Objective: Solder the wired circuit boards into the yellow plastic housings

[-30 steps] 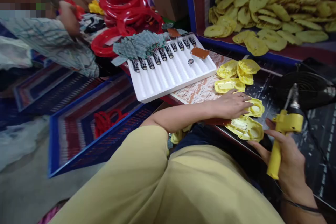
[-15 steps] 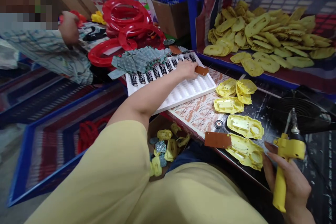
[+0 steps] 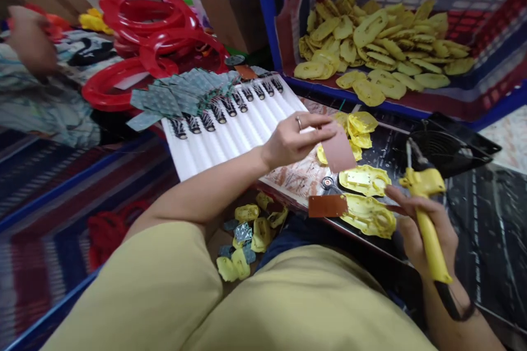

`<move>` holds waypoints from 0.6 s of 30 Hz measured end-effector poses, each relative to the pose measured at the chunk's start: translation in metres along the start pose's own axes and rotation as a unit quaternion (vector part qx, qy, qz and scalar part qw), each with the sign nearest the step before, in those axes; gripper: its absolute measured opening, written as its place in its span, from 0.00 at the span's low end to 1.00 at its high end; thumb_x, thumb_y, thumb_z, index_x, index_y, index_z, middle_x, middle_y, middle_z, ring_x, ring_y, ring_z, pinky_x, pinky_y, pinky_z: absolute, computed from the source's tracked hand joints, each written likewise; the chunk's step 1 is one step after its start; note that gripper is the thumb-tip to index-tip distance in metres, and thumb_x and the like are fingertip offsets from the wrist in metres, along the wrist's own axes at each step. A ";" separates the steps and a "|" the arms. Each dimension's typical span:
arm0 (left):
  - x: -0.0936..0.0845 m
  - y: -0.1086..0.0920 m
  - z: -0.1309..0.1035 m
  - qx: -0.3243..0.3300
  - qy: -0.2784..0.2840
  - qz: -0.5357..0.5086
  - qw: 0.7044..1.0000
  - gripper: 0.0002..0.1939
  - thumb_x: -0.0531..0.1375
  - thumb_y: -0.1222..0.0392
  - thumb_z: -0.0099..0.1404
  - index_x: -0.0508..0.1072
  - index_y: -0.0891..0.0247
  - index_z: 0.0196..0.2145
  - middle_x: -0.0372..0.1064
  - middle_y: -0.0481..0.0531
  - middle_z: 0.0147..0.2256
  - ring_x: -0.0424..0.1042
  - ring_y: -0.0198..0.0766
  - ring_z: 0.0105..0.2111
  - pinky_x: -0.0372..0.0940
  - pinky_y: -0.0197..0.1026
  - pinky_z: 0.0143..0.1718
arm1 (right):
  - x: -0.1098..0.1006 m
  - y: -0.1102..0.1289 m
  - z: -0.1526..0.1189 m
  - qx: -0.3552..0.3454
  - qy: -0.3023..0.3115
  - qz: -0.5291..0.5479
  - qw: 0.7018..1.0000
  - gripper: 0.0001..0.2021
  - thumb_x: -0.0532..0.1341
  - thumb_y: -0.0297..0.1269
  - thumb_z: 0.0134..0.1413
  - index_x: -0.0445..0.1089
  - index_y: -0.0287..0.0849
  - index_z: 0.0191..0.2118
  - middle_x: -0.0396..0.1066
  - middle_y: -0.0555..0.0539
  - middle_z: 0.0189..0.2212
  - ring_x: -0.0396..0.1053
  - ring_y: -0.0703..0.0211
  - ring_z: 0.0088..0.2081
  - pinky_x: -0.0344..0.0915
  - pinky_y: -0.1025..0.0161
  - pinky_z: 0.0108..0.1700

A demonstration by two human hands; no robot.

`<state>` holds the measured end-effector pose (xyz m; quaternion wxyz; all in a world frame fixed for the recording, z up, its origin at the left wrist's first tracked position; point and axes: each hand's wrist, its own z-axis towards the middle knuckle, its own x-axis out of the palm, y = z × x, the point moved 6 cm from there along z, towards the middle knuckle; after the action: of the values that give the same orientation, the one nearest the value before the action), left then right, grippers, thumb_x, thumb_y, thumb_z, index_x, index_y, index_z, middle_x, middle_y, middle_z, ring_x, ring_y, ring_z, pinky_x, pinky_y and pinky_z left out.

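My left hand point(image 3: 297, 140) pinches a thin brown board point(image 3: 338, 149), blurred by motion, between thumb and fingers, above the yellow shells. A yellow electric screwdriver point(image 3: 428, 230) rests in my right hand point(image 3: 428, 225), its tip pointing up and away from me. Between the hands lie an upper yellow shell point(image 3: 364, 181) and a nearer yellow shell point(image 3: 368, 216). Another brown board point(image 3: 327, 206) lies at the left end of the nearer shell. Left of my left hand is a white foam tray point(image 3: 197, 156) with a row of small black wired parts point(image 3: 220, 112) and grey-green boards point(image 3: 181, 93) at its far side.
A large basket point(image 3: 411, 104) of flat yellow parts point(image 3: 382, 38) stands behind the table. Red rings point(image 3: 144, 16) are piled at the back left, near another person's hand point(image 3: 31, 41). A black fan point(image 3: 448, 142) sits at right; a box of yellow shells point(image 3: 247, 212) is below the table.
My left hand has moved from the tray toward the yellow shells with the brown board. My right hand still holds the screwdriver, now tilted differently. The view has shifted right.
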<state>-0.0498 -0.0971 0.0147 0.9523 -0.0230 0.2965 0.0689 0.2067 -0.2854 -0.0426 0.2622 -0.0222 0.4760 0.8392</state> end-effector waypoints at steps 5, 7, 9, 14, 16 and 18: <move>0.035 -0.089 0.004 0.091 -0.017 0.019 0.995 0.15 0.58 0.66 0.79 0.79 0.61 0.58 0.84 0.62 0.55 0.83 0.37 0.55 0.77 0.47 0.62 | 0.016 0.021 0.012 0.018 -0.051 0.052 0.997 0.13 0.72 0.46 0.67 0.69 0.50 0.45 0.85 0.52 0.36 0.85 0.56 0.34 0.82 0.65 0.35; 0.039 -0.097 0.002 0.038 -0.028 -0.038 0.998 0.20 0.56 0.67 0.78 0.77 0.61 0.63 0.80 0.64 0.60 0.82 0.39 0.58 0.76 0.47 0.64 | 0.007 0.026 0.009 -0.002 -0.087 0.006 0.996 0.12 0.73 0.43 0.66 0.70 0.50 0.43 0.83 0.54 0.33 0.83 0.58 0.32 0.81 0.67 0.35; 0.039 -0.087 0.004 -0.085 -0.023 -0.151 0.985 0.26 0.56 0.64 0.78 0.72 0.57 0.70 0.74 0.63 0.67 0.78 0.42 0.65 0.74 0.49 0.67 | -0.003 0.030 0.006 -0.042 -0.093 -0.044 0.994 0.11 0.73 0.40 0.66 0.70 0.49 0.44 0.83 0.54 0.34 0.84 0.58 0.32 0.81 0.67 0.36; 0.072 -0.072 0.019 -0.410 0.128 -0.480 0.765 0.34 0.70 0.35 0.70 0.81 0.62 0.63 0.81 0.63 0.61 0.77 0.55 0.65 0.70 0.57 0.70 | -0.008 0.049 0.003 -0.173 -0.052 -0.175 0.968 0.09 0.72 0.34 0.67 0.72 0.49 0.45 0.83 0.54 0.35 0.82 0.60 0.30 0.79 0.68 0.34; 0.086 -0.079 0.027 -0.470 0.120 -0.550 0.680 0.38 0.74 0.28 0.59 0.85 0.65 0.52 0.86 0.62 0.48 0.84 0.52 0.55 0.75 0.53 0.63 | -0.003 0.058 0.001 -0.215 -0.031 -0.206 0.954 0.08 0.71 0.32 0.68 0.73 0.49 0.46 0.83 0.54 0.35 0.81 0.61 0.29 0.78 0.68 0.34; 0.093 -0.082 0.032 -0.499 0.075 -0.586 0.634 0.38 0.78 0.27 0.51 0.84 0.66 0.41 0.86 0.56 0.36 0.87 0.45 0.44 0.79 0.47 0.55 | 0.000 0.063 -0.001 -0.239 -0.013 -0.220 0.946 0.09 0.70 0.30 0.68 0.73 0.49 0.47 0.83 0.55 0.34 0.81 0.62 0.29 0.77 0.69 0.34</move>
<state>0.0554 -0.1647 -0.0116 0.6105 -0.6683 0.2121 -0.3683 0.1770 -0.3118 0.0068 0.4331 -0.1777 0.2414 0.8500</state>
